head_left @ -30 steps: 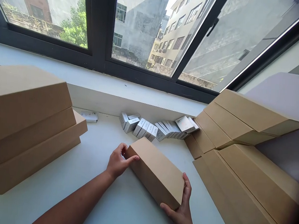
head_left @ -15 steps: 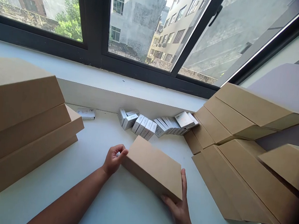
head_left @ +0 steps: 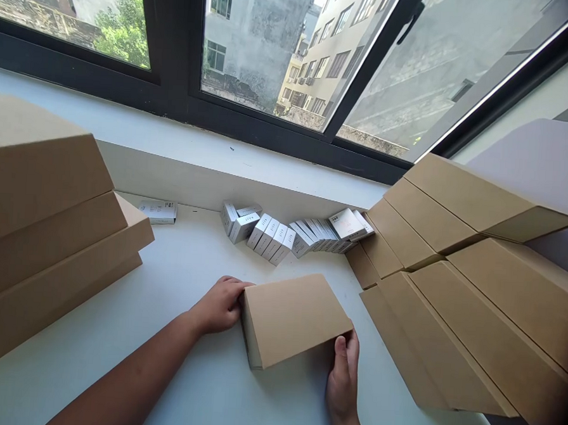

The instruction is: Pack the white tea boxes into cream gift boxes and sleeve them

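A brown cardboard box (head_left: 297, 318) is held between my two hands over the white table, its broad face turned up toward me. My left hand (head_left: 221, 304) grips its left far corner with bent fingers. At the right end, my right hand (head_left: 343, 371) closes on the near corner, thumb in front and fingers behind the edge. A paler narrow side (head_left: 250, 331) shows at the box's left end. Just beyond the box stand small white printed boxes (head_left: 270, 238) in a row.
Brown cardboard boxes (head_left: 50, 219) are stacked at the left, and more brown boxes (head_left: 468, 323) are piled at the right. One small white box (head_left: 158, 211) lies apart near the left stack. A raised white sill (head_left: 248, 166) and dark-framed window run along the back of the table (head_left: 198, 392).
The box has turned in my hands, so its pale left end now shows. Both hands have shifted their hold on it. At the right, the box pile looks slightly different.
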Demonstrator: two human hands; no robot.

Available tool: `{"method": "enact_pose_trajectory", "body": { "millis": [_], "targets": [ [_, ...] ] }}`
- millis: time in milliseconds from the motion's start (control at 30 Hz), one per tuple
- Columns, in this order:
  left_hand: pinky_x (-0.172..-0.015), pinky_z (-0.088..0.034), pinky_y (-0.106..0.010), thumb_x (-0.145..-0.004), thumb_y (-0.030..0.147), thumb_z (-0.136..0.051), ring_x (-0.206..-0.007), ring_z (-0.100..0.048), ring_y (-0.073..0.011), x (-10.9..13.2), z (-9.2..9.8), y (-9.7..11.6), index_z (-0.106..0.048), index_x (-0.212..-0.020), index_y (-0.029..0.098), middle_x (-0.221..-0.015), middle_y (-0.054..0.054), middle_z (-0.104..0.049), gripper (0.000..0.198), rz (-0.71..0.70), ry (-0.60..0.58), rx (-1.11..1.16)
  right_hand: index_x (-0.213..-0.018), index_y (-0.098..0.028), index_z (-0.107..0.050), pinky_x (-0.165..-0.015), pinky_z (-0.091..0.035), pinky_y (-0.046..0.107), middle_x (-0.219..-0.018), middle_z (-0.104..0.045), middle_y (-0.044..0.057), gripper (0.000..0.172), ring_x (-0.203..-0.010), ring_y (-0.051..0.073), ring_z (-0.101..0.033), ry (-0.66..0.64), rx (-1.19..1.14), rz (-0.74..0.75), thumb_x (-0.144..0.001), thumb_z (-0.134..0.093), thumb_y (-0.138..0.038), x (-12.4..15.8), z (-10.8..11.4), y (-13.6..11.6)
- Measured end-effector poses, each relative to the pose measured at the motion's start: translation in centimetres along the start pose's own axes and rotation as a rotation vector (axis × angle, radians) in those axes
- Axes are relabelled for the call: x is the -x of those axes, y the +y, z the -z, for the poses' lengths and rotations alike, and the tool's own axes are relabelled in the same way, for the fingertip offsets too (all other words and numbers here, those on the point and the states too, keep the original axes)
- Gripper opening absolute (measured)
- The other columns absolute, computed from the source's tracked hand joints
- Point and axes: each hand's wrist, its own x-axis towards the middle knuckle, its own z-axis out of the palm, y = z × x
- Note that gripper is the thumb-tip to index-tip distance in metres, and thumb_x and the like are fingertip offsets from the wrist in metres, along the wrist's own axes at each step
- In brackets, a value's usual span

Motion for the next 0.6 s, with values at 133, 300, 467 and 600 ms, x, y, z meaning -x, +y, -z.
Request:
{"method": "enact_pose_trajectory", "body": {
  "millis": [133,300,467,600],
  "targets": [
    [-0.096,-0.052,-0.04,-0.074,0.003,-0.045,-0.1,-0.068,-0.023,0.0,-0.7,0.0,-0.058,-0.14,0.033,-0.11,-0.002,-0.076,0.074,-0.044,-0.028,-0.027,-0.152,-0.027,-0.038,-0.119,-0.031,0.052,-0.151,-0.048,0.008,0.074,-0.14,0.031,-0.043,0.021,-0.007,0.014,-0.089,-0.063,-0.055,0.0,-0.4,-0.8],
    [-0.103,-0.053,-0.042,-0.087,0.003,-0.04,-0.12,-0.064,-0.0209,-0.2,-1.0,-1.1,-0.066,-0.131,0.034,-0.132,-0.001,-0.069,0.06,-0.2,0.128,-0.037,-0.155,-0.029,-0.035,-0.119,-0.031,0.054,-0.152,-0.049,0.007,0.081,-0.14,0.032,-0.044,0.051,-0.006,-0.013,-0.086,-0.068,-0.052,0.1,-0.4,-0.8],
    [-0.097,-0.058,-0.038,-0.095,0.007,-0.048,-0.12,-0.065,-0.0203,-0.1,-1.1,0.2,-0.069,-0.121,0.033,-0.129,-0.006,-0.067,0.043,-0.35,0.524,0.087,-0.161,-0.03,-0.02,-0.124,-0.025,0.048,-0.166,-0.029,0.002,0.089,-0.154,0.028,-0.023,0.033,0.05,-0.083,-0.089,-0.061,-0.06,0.0,-0.2,-0.3],
    [-0.092,-0.061,-0.038,-0.086,0.013,-0.069,-0.114,-0.069,-0.023,0.1,-1.4,4.4,-0.044,-0.141,0.035,-0.142,-0.01,-0.057,0.064,-0.292,0.727,0.422,-0.16,-0.03,-0.025,-0.126,-0.018,0.052,-0.167,-0.025,0.001,0.083,-0.155,0.028,-0.02,-0.098,0.11,-0.042,-0.092,-0.044,-0.074,0.0,0.3,0.7]
  ]
}}
